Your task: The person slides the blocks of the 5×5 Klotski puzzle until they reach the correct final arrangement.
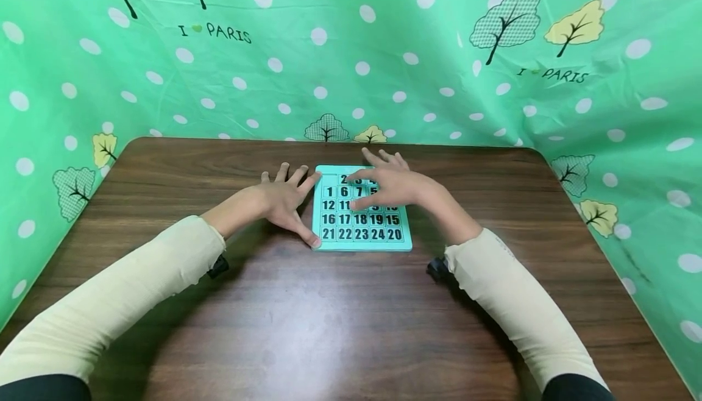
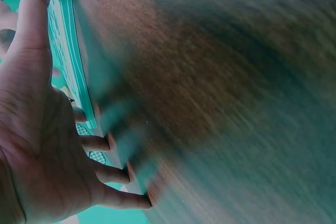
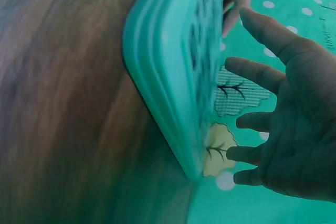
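Note:
A turquoise number slide puzzle (image 1: 361,226) lies flat on the table, its tiles printed with black numbers in rows. At its left side, my left hand (image 1: 284,200) has its fingers spread, the thumb at the near left corner and the index fingertip at the far left corner. My right hand (image 1: 397,186) is over the upper right part of the board with fingers extended, hiding several tiles. In the right wrist view, that hand (image 3: 304,114) appears above the number face, apart from the thick puzzle edge (image 3: 163,66).
The brown wood-grain table (image 1: 285,328) stretches out around the puzzle. Behind it and along both sides hangs a green cloth (image 1: 340,53) with white dots, trees and lettering. Dark wrist pieces (image 1: 439,270) show below the pale sleeves (image 1: 510,291).

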`<action>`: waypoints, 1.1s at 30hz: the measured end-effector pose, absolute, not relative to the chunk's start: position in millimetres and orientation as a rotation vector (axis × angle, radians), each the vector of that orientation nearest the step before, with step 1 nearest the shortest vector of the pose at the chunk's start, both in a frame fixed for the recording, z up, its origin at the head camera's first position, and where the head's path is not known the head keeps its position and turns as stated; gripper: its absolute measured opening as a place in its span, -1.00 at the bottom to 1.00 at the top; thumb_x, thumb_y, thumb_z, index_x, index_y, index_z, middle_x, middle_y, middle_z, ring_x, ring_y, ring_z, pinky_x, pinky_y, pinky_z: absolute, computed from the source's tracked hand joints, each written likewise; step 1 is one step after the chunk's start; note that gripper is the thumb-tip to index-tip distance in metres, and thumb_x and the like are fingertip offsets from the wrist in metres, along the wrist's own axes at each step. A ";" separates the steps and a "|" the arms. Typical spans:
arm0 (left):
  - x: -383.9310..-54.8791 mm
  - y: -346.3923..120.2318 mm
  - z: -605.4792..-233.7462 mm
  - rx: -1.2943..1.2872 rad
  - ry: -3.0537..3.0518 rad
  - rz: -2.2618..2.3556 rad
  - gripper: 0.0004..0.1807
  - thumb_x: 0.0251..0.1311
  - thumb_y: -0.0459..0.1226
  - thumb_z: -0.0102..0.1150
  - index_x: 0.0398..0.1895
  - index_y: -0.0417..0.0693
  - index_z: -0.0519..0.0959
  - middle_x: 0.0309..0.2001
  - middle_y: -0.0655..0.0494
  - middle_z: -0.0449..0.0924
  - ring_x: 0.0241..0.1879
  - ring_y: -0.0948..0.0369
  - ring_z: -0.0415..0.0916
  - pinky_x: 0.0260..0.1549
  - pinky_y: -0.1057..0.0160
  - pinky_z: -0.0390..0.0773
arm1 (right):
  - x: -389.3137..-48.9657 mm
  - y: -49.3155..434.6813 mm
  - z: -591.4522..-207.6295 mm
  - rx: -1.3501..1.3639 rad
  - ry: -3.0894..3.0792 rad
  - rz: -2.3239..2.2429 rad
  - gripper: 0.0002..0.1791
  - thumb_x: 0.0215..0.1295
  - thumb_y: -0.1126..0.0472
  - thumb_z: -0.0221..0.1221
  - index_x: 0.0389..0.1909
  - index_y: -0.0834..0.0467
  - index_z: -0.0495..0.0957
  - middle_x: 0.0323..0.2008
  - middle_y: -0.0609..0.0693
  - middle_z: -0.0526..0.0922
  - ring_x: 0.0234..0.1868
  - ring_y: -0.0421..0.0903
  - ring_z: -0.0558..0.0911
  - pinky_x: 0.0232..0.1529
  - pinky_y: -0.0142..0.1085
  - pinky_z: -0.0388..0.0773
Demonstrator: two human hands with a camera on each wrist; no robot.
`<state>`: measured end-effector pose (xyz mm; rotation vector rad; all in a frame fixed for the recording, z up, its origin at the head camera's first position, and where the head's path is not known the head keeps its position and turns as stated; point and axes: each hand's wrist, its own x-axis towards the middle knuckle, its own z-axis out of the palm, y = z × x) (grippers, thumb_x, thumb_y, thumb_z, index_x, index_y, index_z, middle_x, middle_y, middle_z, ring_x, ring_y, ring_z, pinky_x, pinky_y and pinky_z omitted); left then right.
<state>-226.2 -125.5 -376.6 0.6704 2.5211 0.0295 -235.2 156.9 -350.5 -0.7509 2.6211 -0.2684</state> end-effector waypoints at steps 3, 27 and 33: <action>-225.7 -126.0 -377.1 0.669 2.512 0.019 0.81 -0.16 0.75 0.39 0.90 0.21 -0.50 0.90 -0.19 -0.50 0.82 -0.46 -0.52 0.64 -0.71 -0.19 | -236.8 146.2 -357.3 -0.793 2.592 -0.265 -0.14 0.48 -0.47 0.32 0.70 -0.26 0.45 0.89 0.24 -0.24 0.86 0.50 -0.23 0.78 0.49 -0.39; -224.4 -124.4 -378.3 0.680 2.518 0.049 0.83 -0.18 0.73 0.44 0.90 0.24 -0.51 0.89 -0.20 -0.50 0.82 -0.46 -0.55 0.63 -0.72 -0.22 | -229.8 193.8 -345.0 -0.625 2.670 -0.257 -0.18 0.44 -0.43 0.39 0.57 -0.12 0.59 0.88 0.27 -0.21 0.85 0.53 -0.24 0.77 0.49 -0.40; -224.6 -124.7 -377.2 0.666 2.525 0.045 0.82 -0.16 0.72 0.45 0.90 0.25 -0.51 0.89 -0.19 -0.51 0.82 -0.44 -0.56 0.63 -0.73 -0.24 | -230.8 192.4 -351.1 -0.698 2.622 -0.313 -0.08 0.39 -0.55 0.35 0.64 -0.18 0.52 0.88 0.27 -0.21 0.84 0.54 -0.22 0.76 0.52 -0.39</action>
